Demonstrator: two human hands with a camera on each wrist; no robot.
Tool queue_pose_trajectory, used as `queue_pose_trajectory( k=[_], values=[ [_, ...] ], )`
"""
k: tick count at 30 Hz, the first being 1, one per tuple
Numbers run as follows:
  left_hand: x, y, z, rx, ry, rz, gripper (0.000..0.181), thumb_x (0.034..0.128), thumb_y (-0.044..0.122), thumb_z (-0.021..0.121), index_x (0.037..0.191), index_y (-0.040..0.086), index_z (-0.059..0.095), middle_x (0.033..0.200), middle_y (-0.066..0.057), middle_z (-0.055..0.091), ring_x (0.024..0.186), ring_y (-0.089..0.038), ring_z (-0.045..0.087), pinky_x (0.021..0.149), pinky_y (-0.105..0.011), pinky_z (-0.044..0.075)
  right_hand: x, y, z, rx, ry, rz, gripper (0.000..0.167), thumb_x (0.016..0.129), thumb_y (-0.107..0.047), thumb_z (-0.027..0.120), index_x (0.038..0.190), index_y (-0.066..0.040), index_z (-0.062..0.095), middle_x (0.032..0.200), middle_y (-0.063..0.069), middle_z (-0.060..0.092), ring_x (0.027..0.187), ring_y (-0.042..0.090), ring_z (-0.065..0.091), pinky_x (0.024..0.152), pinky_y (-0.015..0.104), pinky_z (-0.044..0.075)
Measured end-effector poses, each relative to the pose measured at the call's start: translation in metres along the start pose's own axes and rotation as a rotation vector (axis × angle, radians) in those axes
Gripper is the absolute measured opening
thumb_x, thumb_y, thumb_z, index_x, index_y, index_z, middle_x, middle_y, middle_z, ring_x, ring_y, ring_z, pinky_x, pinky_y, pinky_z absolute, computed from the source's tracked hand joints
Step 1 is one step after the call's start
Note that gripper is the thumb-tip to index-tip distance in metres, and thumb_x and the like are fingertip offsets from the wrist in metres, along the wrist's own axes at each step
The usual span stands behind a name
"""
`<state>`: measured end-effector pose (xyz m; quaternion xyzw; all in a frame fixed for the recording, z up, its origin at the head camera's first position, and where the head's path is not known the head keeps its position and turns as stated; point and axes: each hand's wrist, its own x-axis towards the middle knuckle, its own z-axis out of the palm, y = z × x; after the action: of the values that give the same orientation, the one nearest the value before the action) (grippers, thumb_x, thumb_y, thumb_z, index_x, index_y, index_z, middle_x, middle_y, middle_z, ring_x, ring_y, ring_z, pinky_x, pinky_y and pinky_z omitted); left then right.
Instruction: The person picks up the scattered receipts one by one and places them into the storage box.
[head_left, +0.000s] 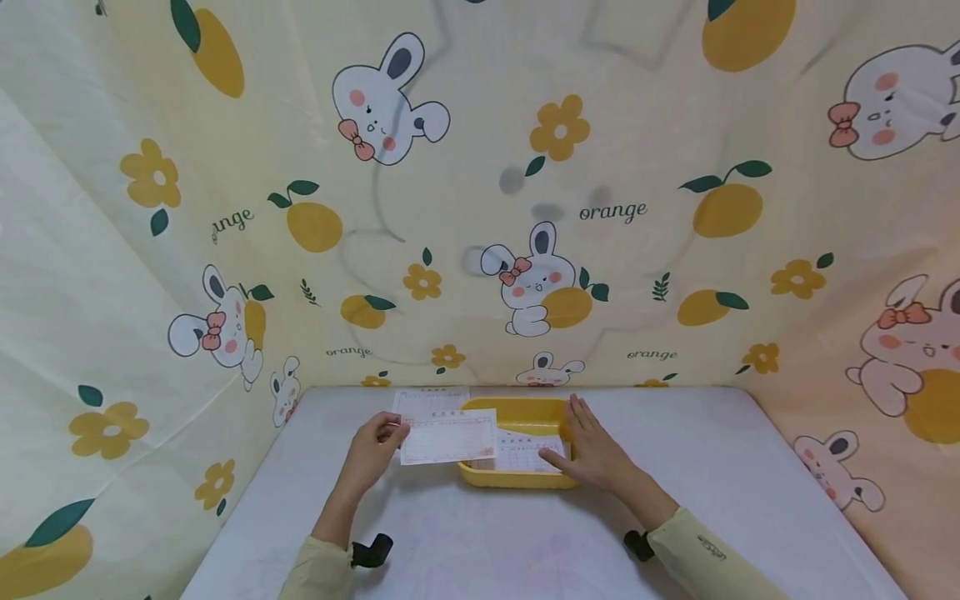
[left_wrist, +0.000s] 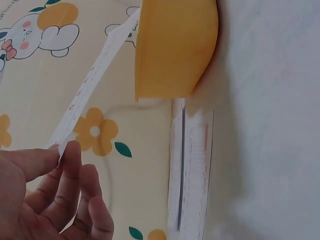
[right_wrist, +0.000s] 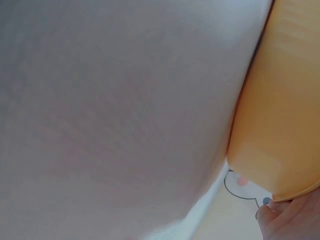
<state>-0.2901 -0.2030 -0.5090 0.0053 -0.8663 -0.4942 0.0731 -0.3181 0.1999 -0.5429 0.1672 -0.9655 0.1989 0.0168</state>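
Observation:
Between thumb and fingertips, my left hand (head_left: 373, 454) pinches the left edge of a printed paper slip (head_left: 447, 439), raised partly over a yellow plastic tray (head_left: 517, 481). Seen edge-on in the left wrist view, the same slip (left_wrist: 82, 97) slants up from the fingers (left_wrist: 72, 160). More printed slips (head_left: 531, 455) lie inside the tray. My right hand (head_left: 600, 450) rests at the tray's right rim, fingers extended and thumb reaching over the inside. The right wrist view shows only part of that hand (right_wrist: 295, 220) beside the tray's yellow wall (right_wrist: 280, 110).
Behind the held slip, other printed paper (head_left: 427, 401) lies on the white table (head_left: 480, 542), left of the tray. A patterned cloth (head_left: 465, 192) with rabbits and oranges encloses the table's back and sides. Each wrist bears a small black camera (head_left: 372, 551).

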Motion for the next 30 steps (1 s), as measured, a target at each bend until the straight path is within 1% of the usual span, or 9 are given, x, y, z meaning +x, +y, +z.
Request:
queue_pose_trajectory(
  k=[4,8,12,16,19,23,26,30],
  values=[
    [0.004,0.004,0.008,0.002,-0.009,0.007,0.023,0.1069,0.024,0.069,0.121,0.006,0.070,0.104,-0.006,0.076,0.093,-0.020,0.067,0.079,-0.033,0.056,-0.001,-0.001,-0.001,0.012,0.003,0.001,0.116,0.096,-0.074,0.058,0.168,0.007,0.016,0.178,0.025,0.008,0.164,0.045,0.011,0.129,0.064,0.023],
    [0.007,0.007,0.017,0.004,-0.013,0.012,0.022,0.1066,0.024,0.070,0.119,0.006,0.070,0.104,-0.007,0.075,0.093,-0.021,0.068,0.080,-0.034,0.056,-0.001,-0.001,-0.001,0.005,0.002,0.001,0.117,0.096,-0.076,0.057,0.168,0.007,0.015,0.178,0.024,0.008,0.164,0.044,0.011,0.129,0.063,0.023],
    [0.010,0.008,0.026,0.002,-0.020,0.027,0.020,0.1065,0.023,0.070,0.117,0.006,0.070,0.102,-0.006,0.076,0.090,-0.018,0.068,0.076,-0.031,0.056,-0.001,0.000,0.000,-0.001,0.011,-0.007,0.118,0.096,-0.077,0.056,0.168,0.008,0.016,0.177,0.026,0.010,0.164,0.045,0.012,0.129,0.063,0.024],
    [0.012,0.008,0.033,-0.024,-0.037,0.039,0.020,0.1066,0.022,0.070,0.116,0.005,0.070,0.099,-0.005,0.076,0.086,-0.016,0.068,0.073,-0.030,0.055,0.000,0.001,0.001,-0.001,0.013,-0.013,0.118,0.096,-0.077,0.056,0.167,0.008,0.016,0.177,0.026,0.010,0.164,0.045,0.012,0.129,0.062,0.024],
    [0.014,0.009,0.038,-0.031,-0.052,0.026,0.021,0.1072,0.024,0.069,0.117,0.006,0.070,0.099,-0.005,0.075,0.085,-0.016,0.067,0.074,-0.031,0.056,0.000,0.002,0.002,-0.001,0.007,-0.013,0.118,0.096,-0.077,0.056,0.168,0.008,0.015,0.178,0.025,0.009,0.164,0.045,0.011,0.129,0.062,0.023],
    [0.015,0.013,0.044,-0.009,-0.061,0.005,0.023,0.1080,0.028,0.068,0.119,0.009,0.070,0.104,-0.005,0.075,0.091,-0.017,0.068,0.079,-0.035,0.060,0.000,0.002,0.002,-0.001,0.004,-0.010,0.119,0.096,-0.078,0.055,0.168,0.007,0.016,0.178,0.024,0.009,0.164,0.044,0.011,0.129,0.062,0.023],
    [0.016,0.017,0.048,0.001,-0.066,0.004,0.024,0.1081,0.030,0.068,0.121,0.010,0.070,0.106,-0.005,0.075,0.093,-0.018,0.070,0.082,-0.038,0.061,-0.001,0.001,0.001,0.001,0.008,-0.012,0.118,0.096,-0.078,0.055,0.168,0.008,0.016,0.178,0.025,0.009,0.164,0.044,0.011,0.129,0.062,0.023],
    [0.017,0.021,0.052,0.000,-0.075,0.008,0.024,0.1077,0.029,0.069,0.121,0.010,0.070,0.105,-0.005,0.074,0.091,-0.018,0.069,0.080,-0.036,0.061,-0.001,0.000,0.001,0.009,0.016,-0.016,0.117,0.096,-0.076,0.057,0.167,0.009,0.018,0.177,0.026,0.010,0.164,0.045,0.012,0.129,0.063,0.023]
  ],
)
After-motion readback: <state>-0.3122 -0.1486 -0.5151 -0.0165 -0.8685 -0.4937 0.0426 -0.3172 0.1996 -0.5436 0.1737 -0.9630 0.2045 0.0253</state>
